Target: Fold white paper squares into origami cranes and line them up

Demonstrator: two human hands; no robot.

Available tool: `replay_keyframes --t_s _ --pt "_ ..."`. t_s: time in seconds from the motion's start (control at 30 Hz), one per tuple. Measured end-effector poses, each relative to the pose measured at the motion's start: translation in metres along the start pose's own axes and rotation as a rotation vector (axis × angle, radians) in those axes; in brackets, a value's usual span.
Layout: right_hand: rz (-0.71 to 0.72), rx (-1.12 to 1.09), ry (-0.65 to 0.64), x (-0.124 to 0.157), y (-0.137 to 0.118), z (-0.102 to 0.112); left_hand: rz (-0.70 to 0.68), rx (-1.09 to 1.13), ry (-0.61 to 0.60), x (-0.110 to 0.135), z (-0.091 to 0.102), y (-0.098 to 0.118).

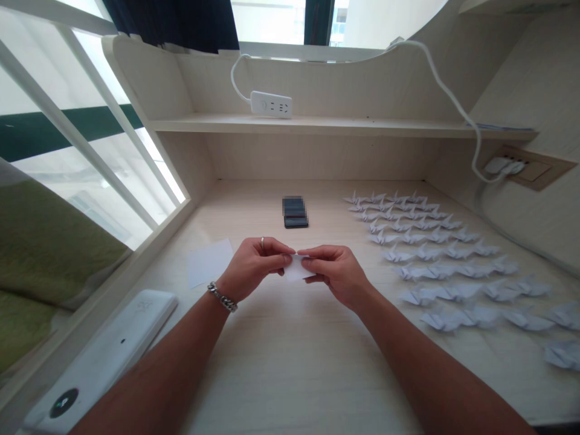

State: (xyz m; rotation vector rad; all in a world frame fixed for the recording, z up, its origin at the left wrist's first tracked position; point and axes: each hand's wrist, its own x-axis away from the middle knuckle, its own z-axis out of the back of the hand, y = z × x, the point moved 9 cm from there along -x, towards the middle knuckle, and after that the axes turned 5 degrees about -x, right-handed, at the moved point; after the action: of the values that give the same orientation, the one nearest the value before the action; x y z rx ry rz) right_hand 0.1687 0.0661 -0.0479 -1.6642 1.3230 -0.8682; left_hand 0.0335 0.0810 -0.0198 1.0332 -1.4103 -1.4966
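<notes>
Between my hands, just above the desk, is a small piece of folded white paper (296, 270). My left hand (261, 261), with a ring and a chain bracelet, pinches its left side between thumb and fingers. On the right side, my right hand (336, 266) pinches it the same way. Both sets of fingertips nearly meet at the paper's top edge and cover part of it. Flat white paper sheets (208, 263) lie on the desk to the left of my left hand. Rows of folded white paper cranes (435, 254) stand on the right.
A dark phone-like object (295, 212), partly pixelated, lies beyond my hands. A long white device (104, 356) rests at the left edge beside the railing (90, 115). On the shelf (335, 128) sits a white power strip (270, 104). A white cable (446, 90) runs to a wall socket (530, 168).
</notes>
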Motion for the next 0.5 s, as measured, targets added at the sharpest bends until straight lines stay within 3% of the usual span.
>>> replay_keyframes --t_s 0.17,0.5 --pt "0.005 0.002 0.017 0.001 0.0 0.0 -0.057 -0.088 0.022 0.001 -0.003 0.006" --pt "-0.06 -0.075 -0.088 0.004 -0.001 -0.01 -0.08 -0.112 -0.014 0.003 -0.003 0.012"
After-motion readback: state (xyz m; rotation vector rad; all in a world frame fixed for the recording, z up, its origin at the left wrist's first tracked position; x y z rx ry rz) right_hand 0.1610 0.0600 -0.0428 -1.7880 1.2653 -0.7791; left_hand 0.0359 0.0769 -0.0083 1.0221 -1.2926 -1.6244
